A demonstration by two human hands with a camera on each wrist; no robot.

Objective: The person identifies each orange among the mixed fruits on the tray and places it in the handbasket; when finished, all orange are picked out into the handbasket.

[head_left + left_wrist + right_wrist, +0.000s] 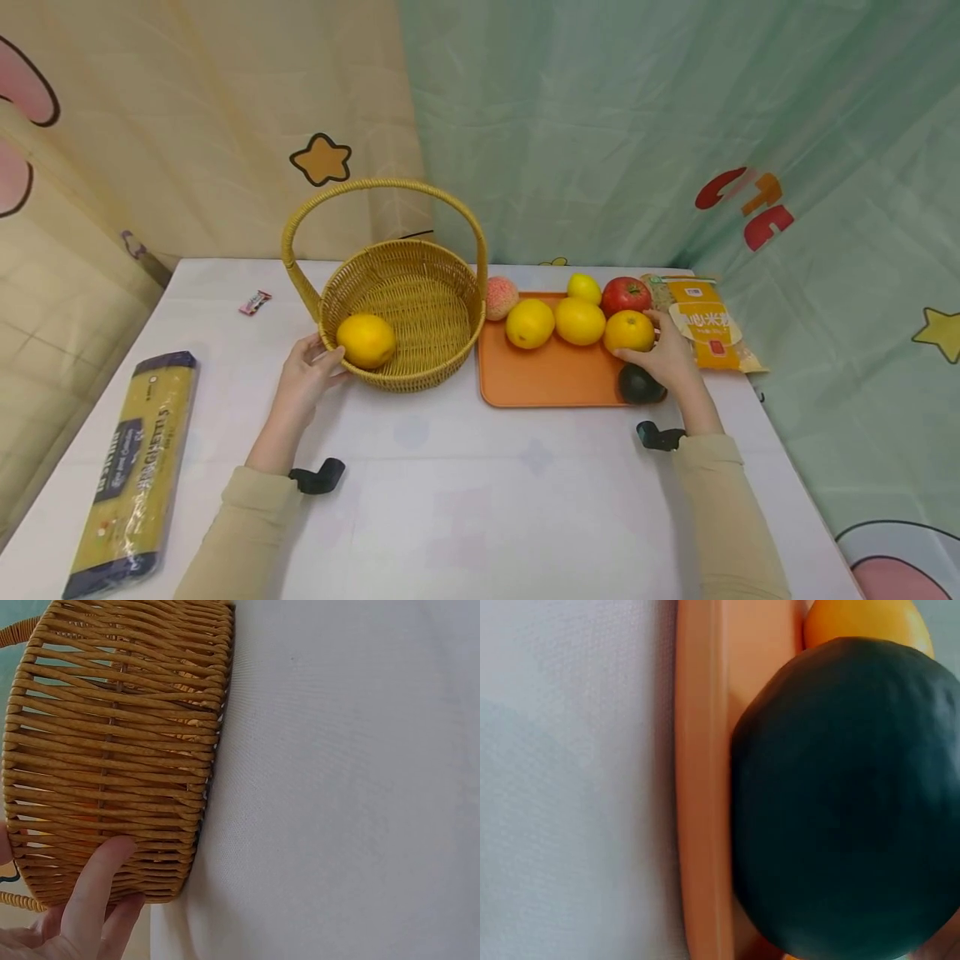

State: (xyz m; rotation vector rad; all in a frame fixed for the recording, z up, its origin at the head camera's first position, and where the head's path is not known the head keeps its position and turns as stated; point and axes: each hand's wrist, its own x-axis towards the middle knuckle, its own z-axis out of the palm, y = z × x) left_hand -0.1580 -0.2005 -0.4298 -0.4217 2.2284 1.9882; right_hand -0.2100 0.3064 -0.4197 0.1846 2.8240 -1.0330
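Note:
The left hand [303, 379] grips the near left rim of a woven basket [427, 382]; in the left wrist view its fingers [90, 896] lie against the basket's wicker side [112, 757]. A yellow-orange fruit [366, 340] lies inside, at the basket's left. The right hand [667, 354] holds an orange [628, 331] between thumb and fingers at the right of an orange tray [551, 387]. Below that hand sits a dark green fruit [639, 385], which fills much of the right wrist view [847, 795].
On the tray are two yellow fruits [529, 323] [580, 321], a lemon [584, 288], a red apple [626, 296] and, at its left corner, a peach [501, 298]. A yellow food bag [705, 321] lies right. A spaghetti pack [135, 467] and small candy [255, 302] lie left.

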